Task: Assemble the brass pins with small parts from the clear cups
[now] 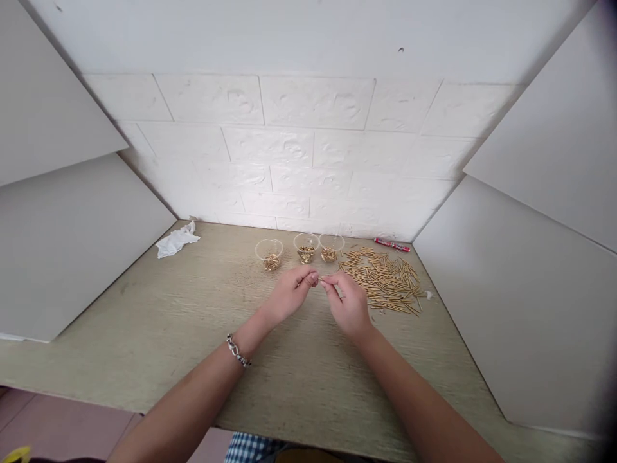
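My left hand (pixel 289 293) and my right hand (pixel 348 305) meet fingertip to fingertip above the middle of the table, both closed in a pinch. A tiny gold-coloured piece (pixel 321 279) shows between the fingertips, at my right thumb and forefinger. Whatever my left fingers grip is mostly hidden. Just beyond the hands stand three clear plastic cups: a left cup (pixel 268 244), a middle cup (pixel 306 240) and a right cup (pixel 332 240), each with small gold-coloured parts in it. A spread pile of thin gold-coloured rods (pixel 385 280) lies right of my right hand.
A crumpled white tissue (pixel 177 240) lies at the table's back left. Behind the rods is a red, patterned stick-shaped packet (pixel 392 244). White panels (pixel 525 302) enclose both sides, and a white brick-patterned wall (pixel 289 148) closes the back of the wooden table (pixel 299 386).
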Tool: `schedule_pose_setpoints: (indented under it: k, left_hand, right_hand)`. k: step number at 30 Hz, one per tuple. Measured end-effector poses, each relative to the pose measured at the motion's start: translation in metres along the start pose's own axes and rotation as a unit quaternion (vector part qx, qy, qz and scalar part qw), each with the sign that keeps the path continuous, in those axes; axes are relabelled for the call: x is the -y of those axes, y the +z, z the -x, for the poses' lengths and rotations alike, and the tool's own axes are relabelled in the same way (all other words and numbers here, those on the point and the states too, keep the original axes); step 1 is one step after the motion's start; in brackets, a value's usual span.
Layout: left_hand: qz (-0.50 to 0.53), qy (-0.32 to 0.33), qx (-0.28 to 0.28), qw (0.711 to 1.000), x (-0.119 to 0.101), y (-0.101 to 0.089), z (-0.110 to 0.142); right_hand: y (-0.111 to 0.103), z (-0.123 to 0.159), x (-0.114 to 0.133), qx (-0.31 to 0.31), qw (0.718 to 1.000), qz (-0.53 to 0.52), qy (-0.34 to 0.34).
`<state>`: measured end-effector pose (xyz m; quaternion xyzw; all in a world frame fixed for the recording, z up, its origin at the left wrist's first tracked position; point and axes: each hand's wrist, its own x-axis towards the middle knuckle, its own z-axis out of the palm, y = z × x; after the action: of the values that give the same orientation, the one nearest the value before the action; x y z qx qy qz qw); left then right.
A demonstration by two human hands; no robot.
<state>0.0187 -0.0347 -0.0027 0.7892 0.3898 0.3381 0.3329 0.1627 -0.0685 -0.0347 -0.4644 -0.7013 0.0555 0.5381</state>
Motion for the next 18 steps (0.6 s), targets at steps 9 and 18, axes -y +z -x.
schedule_pose_setpoints:
  k: [9, 18]
  left_hand:
    - [-0.069, 0.067, 0.015, 0.995, -0.0079, -0.0069, 0.0006]
    - [-0.021, 0.023, 0.020, 0.999, -0.0052, -0.0042, -0.0007]
  right_hand:
    - [-0.0015, -0.0014, 0.0012, 0.020, 1.000, -0.003, -0.004]
    - [0.0031, 0.0002, 0.0063, 0.001, 0.995, -0.040, 0.087]
